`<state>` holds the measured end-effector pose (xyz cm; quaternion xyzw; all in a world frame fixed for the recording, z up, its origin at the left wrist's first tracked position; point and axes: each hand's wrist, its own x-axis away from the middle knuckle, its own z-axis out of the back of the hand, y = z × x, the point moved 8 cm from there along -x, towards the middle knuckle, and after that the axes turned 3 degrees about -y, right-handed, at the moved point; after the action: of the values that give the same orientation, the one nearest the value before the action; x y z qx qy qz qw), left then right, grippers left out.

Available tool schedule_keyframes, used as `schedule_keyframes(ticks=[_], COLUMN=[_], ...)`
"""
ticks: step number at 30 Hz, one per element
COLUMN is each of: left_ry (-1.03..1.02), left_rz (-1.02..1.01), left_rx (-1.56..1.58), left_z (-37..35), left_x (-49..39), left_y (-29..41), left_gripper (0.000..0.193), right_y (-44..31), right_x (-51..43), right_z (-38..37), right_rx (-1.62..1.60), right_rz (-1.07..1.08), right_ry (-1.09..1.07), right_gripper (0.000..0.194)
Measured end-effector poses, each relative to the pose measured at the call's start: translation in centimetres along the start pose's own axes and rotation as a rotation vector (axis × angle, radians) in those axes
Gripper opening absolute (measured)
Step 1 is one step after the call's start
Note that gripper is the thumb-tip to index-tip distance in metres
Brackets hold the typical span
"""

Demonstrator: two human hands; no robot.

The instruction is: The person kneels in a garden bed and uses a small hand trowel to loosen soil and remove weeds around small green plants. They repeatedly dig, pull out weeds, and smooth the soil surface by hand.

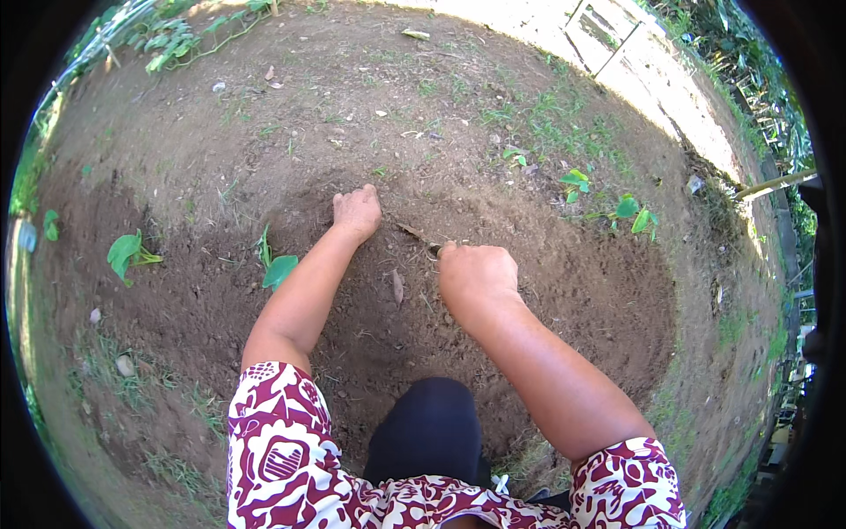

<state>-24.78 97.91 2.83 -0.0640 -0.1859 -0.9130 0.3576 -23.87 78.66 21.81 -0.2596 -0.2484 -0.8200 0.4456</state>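
My right hand (479,274) is closed around the handle of a narrow-bladed hand tool (414,231), perhaps a knife. Its soil-coloured blade points up and left, its tip close to the ground. To the left of that tip, my left hand (357,213) rests on the loose soil (370,304) with its fingers curled under. Whether anything is in those fingers is hidden. A dry brown leaf (398,287) lies on the dirt between my forearms. Beside my left forearm grows a broad-leaved green seedling (280,270), partly covered by the arm.
Another seedling (127,256) stands at the left, and more young plants (633,213) grow at the right. Grass (562,125) spreads over the upper right ground. A leafy vine (168,43) trails at the upper left. My dark-clothed knee (426,430) is at the bottom.
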Motion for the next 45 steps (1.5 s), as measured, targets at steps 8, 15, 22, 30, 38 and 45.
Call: schedule_keyframes(ticks=[8,15,22,30,38,45], left_ry=[0.124,0.055,0.090,0.128,0.098,0.003], left_rz=[-0.241,-0.067,-0.112,-0.253,-0.308,-0.044], left_rx=[-0.410,-0.589,-0.359,-0.287,-0.212,-0.074], left_z=[-0.6,-1.2,-0.6,-0.1,-0.6,0.5], left_x=[-4.2,-7.0,-5.9,-4.5,1.1,4.9], left_y=[3.5,1.8,0.9,0.9,1.4,0.4], left_gripper=[0.029,0.029,0.027,0.022,0.019,0.022], right_y=[0.2,0.8,0.6,0.3,-0.7,-0.6], right_x=[-0.7,-0.8,-0.6,-0.5,-1.0,-0.9], right_z=[-0.1,-0.7,-0.9,-1.0,-0.5,-1.4], right_rx=[0.019,-0.001,0.000,0.018,0.000,-0.083], right_rz=[0.006,-0.028,-0.044,-0.049,-0.073,-0.052], right_ry=[-0.017,-0.012,0.002,0.018,0.030,0.029], right_gripper=[0.024,0.027,0.029,0.034,0.043,0.038])
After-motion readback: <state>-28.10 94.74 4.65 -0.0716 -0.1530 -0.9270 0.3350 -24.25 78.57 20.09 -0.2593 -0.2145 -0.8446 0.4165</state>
